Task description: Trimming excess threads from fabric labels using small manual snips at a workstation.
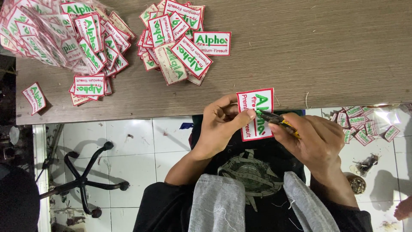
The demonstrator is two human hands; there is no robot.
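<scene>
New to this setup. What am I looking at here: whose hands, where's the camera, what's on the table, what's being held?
There is no machine here: a person works with two bare hands. The single picture comes from a camera worn on that person's head, looking down over their lap and the edge of a wooden table.

The left hand pinches a white embroidered patch with a red border and green lettering, held just at the table edge. The right hand grips a small dark tool with a yellow part, its tip resting on the patch; I cannot tell exactly what tool it is.

On the table lie piles of matching patches, some in a clear plastic bag at the far left. More patches lie on the white tiled floor to the right, and a chair base stands on the left.
</scene>
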